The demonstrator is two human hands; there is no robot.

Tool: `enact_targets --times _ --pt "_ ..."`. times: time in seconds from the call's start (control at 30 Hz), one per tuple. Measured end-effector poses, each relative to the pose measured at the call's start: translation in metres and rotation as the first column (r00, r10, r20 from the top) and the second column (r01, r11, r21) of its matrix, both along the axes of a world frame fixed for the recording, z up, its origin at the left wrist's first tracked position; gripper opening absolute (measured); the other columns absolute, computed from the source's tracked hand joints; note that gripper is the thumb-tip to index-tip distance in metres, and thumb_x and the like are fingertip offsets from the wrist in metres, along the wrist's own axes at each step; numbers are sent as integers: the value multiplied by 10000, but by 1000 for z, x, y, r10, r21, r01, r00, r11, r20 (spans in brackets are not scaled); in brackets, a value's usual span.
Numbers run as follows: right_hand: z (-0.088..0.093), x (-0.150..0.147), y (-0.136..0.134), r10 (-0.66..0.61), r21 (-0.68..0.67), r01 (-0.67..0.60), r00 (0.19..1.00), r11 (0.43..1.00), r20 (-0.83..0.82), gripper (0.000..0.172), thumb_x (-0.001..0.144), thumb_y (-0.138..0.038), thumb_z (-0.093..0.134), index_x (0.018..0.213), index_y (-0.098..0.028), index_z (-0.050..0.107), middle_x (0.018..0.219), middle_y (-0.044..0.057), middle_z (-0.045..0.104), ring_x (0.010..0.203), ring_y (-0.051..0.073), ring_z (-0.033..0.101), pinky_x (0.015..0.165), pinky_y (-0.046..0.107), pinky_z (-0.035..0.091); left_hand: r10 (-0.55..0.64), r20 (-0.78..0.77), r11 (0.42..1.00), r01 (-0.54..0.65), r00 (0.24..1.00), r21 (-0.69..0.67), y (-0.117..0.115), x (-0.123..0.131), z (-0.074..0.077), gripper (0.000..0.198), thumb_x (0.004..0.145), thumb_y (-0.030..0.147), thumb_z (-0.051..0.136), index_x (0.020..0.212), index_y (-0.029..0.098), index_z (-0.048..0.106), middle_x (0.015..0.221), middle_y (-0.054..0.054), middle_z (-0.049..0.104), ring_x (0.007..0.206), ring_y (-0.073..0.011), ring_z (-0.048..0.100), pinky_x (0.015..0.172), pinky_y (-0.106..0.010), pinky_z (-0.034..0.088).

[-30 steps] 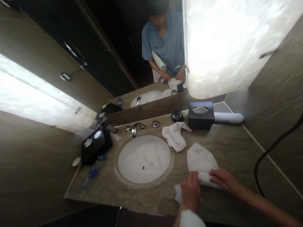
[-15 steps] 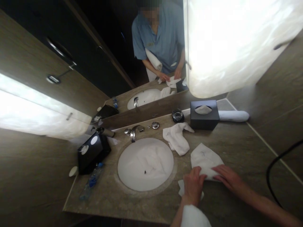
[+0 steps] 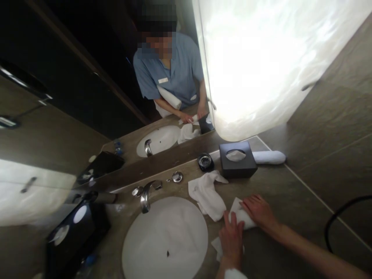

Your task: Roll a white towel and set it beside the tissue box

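Observation:
On the stone counter [image 3: 279, 193] my left hand [image 3: 231, 238] and my right hand [image 3: 258, 211] press on a small white cloth [image 3: 241, 217] that is rolled up between them. Fingers of both hands lie over the roll, curved around it. A crumpled white towel [image 3: 207, 193] lies just beyond, touching the roll's far end. A scrap of white paper [image 3: 216, 245] peeks out under my left hand. The round white basin [image 3: 165, 240] is to the left of my hands.
A black tissue box [image 3: 237, 159], a rolled white towel [image 3: 269, 157] and a small dark glass dish [image 3: 205, 162] stand at the back. The faucet [image 3: 146, 193] is behind the basin. A black box [image 3: 77, 232] sits left. A black cable [image 3: 337, 217] hangs right. The mirror reflects a person.
The flat white cloth has been rolled away from me into a small roll, both hands advancing with it. The camera has moved in and turned to the right.

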State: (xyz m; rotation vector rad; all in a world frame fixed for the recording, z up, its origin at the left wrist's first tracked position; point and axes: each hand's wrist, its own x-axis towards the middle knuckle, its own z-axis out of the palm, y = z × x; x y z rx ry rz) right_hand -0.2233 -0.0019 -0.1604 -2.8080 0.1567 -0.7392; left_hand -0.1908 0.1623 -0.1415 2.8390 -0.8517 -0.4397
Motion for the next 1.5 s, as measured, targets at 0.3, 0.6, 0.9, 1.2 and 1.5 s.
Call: enact_targets --times 0.3,0.6,0.9,1.2,1.5 --pt "-33 -45 -73 -69 -215 71 997 974 17 462 890 -18 347 1244 -150 614 1183 54 656 1040 222 577 915 403 428 -46 -112 978 22 993 -208 -50 32 -9 405 994 188 456 1370 194 608 1469 -163 532 1159 -283 671 896 -384 616" --pt "-27 -8 -182 -154 -65 148 983 987 -98 470 915 -138 433 1351 -167 606 1340 135 554 1203 289 508 934 448 534 -453 -80 885 438 888 -158 -169 36 -19 748 868 2 448 1569 242 345 1619 -133 312 901 -265 742 707 -418 665" --pt "-39 32 -211 -165 201 213 959 956 -232 581 1064 -455 234 1481 -144 493 1516 98 444 1440 327 373 1172 660 309 -286 -90 940 262 954 -218 -216 42 -32 849 795 -113 400 1580 197 313 1619 -186 268 961 -273 734 787 -408 660" --pt "58 -12 -147 -174 917 245 965 316 -198 706 945 -649 474 1516 -234 452 1581 16 351 1506 225 264 1281 449 141 -346 -292 882 203 892 -425 -200 46 0 754 849 -113 327 1574 91 286 1655 -151 184 1432 -290 437 1151 -436 458" --pt "86 -53 -82 -24 739 -47 996 672 85 521 1047 -340 435 1563 -342 365 1573 -22 374 1468 127 333 1245 254 233 -164 -406 613 -230 899 -756 -137 14 119 127 906 187 565 928 170 689 859 -28 689 749 -133 621 668 -232 463"
